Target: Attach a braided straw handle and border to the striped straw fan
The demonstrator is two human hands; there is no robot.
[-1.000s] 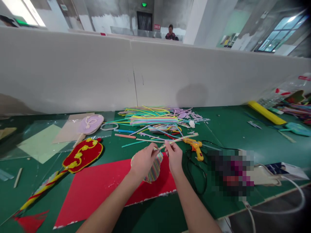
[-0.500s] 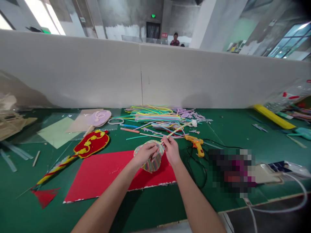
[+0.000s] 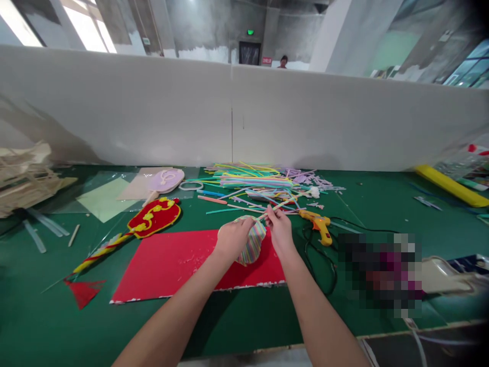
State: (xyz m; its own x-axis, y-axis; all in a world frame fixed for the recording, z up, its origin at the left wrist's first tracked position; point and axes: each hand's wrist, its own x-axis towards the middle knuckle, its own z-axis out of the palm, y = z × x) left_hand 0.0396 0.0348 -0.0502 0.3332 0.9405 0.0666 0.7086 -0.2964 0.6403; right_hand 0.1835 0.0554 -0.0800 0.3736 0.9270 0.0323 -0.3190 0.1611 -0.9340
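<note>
A round striped piece (image 3: 252, 245) in several colours is held over the red board (image 3: 168, 260). My left hand (image 3: 234, 238) is closed on its left side, the fingers partly hidden behind the back of the hand. A pale twisted stick (image 3: 284, 203) with a white tuft (image 3: 314, 192) at its far end runs from the piece up to the right. My right hand (image 3: 279, 224) pinches this stick near the piece's upper edge. Just right of that hand lies an orange glue gun (image 3: 319, 224).
Behind the hands lies a pile of coloured strips (image 3: 255, 179). On the left are a red and yellow fan (image 3: 155, 218), a lilac fan (image 3: 167, 180) and green paper (image 3: 105, 200). A white partition (image 3: 153, 112) stands behind. A blurred patch covers something at the right.
The view has shifted, so the table's things appear farther right. My left hand has closed over the left side of the striped piece, its fingers less visible. My right hand still pinches the stick.
</note>
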